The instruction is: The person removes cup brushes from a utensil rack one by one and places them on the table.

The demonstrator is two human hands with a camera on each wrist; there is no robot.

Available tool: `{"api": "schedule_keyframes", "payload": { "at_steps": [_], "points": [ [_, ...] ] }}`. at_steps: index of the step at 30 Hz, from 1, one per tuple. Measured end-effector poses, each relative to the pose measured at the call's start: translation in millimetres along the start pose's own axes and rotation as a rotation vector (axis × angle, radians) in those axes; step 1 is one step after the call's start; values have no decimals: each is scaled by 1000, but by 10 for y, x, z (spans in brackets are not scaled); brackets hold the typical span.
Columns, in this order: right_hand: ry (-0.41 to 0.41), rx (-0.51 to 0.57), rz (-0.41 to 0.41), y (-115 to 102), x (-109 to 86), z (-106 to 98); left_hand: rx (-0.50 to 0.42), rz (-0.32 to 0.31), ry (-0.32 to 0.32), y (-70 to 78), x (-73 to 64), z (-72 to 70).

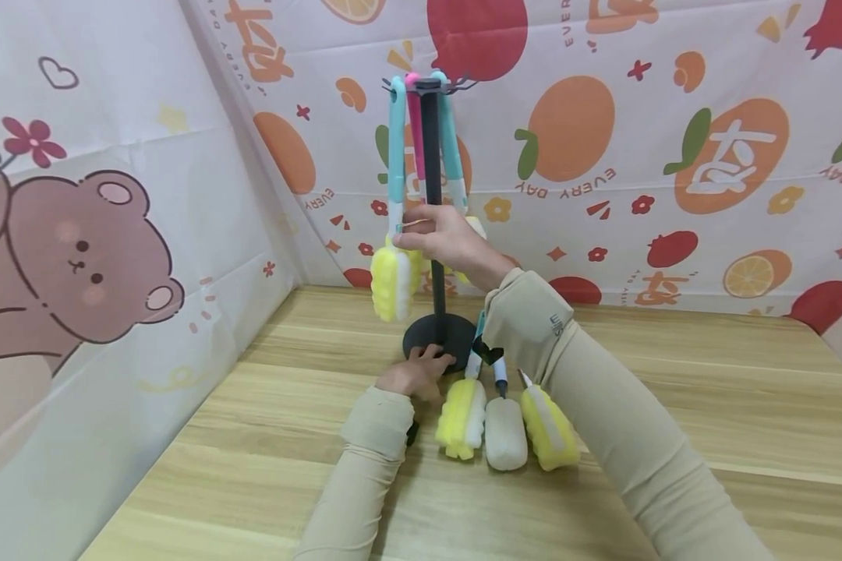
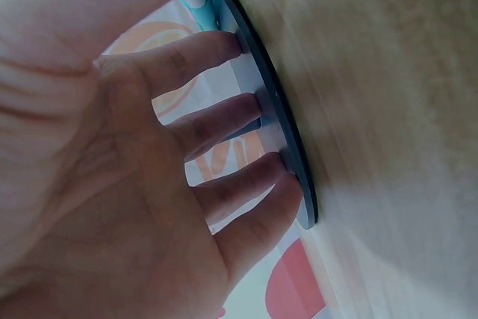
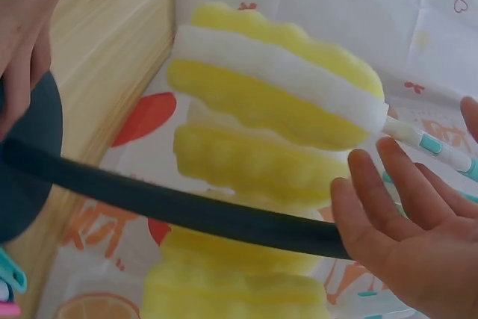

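Observation:
A black stand (image 1: 431,148) with a round base holds several hanging sponge brushes. My left hand (image 1: 415,375) rests its fingertips on the base (image 2: 265,84), fingers nearly straight and apart. Raised beside the pole, my right hand (image 1: 456,238) has its fingers close to the lower handle of a teal-handled bottle brush (image 1: 390,284) with a yellow and white sponge head. In the right wrist view that brush (image 3: 276,80) hangs from its handle, and the fingers (image 3: 403,184) are spread and relaxed beside it. A pink handle (image 1: 415,128) and another teal handle (image 1: 451,144) hang behind.
On the table (image 1: 288,452), in front of the base, lie a yellow and white sponge brush (image 1: 461,421), a beige-headed brush (image 1: 505,435) and another yellow brush (image 1: 550,428). Their handles are partly hidden by the right sleeve. Printed cloth (image 1: 744,257) stands behind and at the left.

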State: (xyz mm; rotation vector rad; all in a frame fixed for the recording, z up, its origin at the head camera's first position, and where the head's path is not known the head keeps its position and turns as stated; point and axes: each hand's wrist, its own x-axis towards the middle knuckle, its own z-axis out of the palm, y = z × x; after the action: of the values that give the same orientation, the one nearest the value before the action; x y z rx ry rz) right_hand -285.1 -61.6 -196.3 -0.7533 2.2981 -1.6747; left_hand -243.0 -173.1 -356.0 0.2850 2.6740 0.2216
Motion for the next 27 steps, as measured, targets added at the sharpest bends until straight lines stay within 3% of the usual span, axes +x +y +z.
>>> {"api": "schedule_keyframes", "payload": {
  "at_steps": [5, 9, 14, 21, 27],
  "points": [
    [-45, 27, 59, 10, 3, 3, -14, 7, 6, -3, 21, 6],
    [-24, -1, 62, -13, -21, 12, -17, 8, 7, 2, 20, 2],
    [58, -54, -10, -17, -39, 69, -20, 1, 3, 10, 3, 1],
    [231, -266, -159, 120, -14, 128, -3, 3, 20, -12, 8, 15],
    [315, -312, -192, 185, -15, 171, -3, 16, 34, -13, -10, 29]
  ]
}}
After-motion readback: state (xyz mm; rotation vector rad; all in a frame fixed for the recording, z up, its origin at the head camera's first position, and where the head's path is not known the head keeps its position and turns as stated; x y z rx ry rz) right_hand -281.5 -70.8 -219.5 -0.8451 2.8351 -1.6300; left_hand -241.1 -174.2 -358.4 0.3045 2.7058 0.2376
